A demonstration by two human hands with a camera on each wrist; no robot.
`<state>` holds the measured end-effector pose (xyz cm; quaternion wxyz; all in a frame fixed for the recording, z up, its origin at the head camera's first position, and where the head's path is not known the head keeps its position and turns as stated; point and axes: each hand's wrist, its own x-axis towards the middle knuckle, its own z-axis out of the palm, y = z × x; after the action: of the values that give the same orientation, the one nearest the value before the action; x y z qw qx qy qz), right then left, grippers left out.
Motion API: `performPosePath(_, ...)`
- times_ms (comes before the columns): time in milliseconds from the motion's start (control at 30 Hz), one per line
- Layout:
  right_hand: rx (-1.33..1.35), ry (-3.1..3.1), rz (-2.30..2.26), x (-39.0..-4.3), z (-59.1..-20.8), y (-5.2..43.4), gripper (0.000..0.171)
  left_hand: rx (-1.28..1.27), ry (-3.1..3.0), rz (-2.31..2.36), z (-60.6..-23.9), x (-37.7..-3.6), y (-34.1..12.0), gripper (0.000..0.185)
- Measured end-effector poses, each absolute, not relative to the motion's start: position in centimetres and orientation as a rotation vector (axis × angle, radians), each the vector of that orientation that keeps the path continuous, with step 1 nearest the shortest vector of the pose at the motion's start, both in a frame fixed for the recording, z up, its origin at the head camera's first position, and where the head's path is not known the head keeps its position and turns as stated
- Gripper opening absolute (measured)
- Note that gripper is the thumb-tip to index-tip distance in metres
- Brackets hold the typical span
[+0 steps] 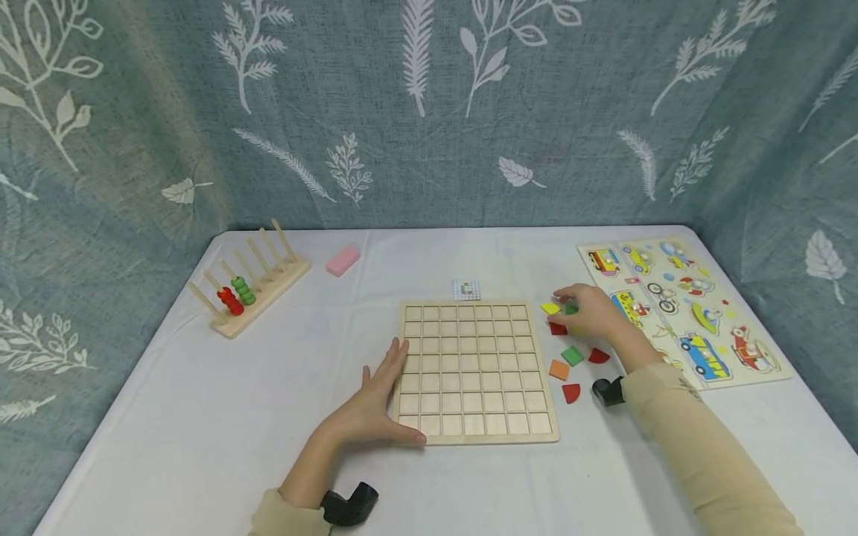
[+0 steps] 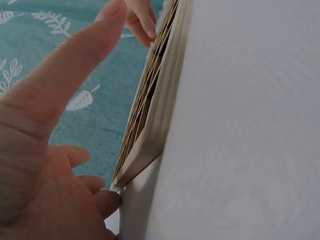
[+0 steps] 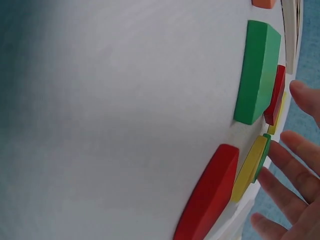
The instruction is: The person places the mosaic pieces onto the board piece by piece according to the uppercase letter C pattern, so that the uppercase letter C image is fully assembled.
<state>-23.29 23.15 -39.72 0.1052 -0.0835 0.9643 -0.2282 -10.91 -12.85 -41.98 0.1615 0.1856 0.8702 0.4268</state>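
Two hands out: left hand (image 1: 375, 409) flat w/ straight fingers on grid board (image 1: 477, 371) left edge; board square, flat mid-table. Right hand (image 1: 590, 311) loosely open over yellow tile (image 1: 551, 308), just right of board.

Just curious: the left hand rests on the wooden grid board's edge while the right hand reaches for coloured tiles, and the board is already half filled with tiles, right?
Not quite. The grid board is empty in the head view. The left hand and right hand are as you say.

Bright, even light; wrist views close, perhaps slightly blurred.
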Motion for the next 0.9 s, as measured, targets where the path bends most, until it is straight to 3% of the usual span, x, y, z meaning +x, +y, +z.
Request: performPosePath(900, -0.244, 2.859, -0.621, -24.4, -40.0, 22.8, 0.036, 0.55, 2.495, 1.117, -41.8, -11.3, -11.9, 0.139)
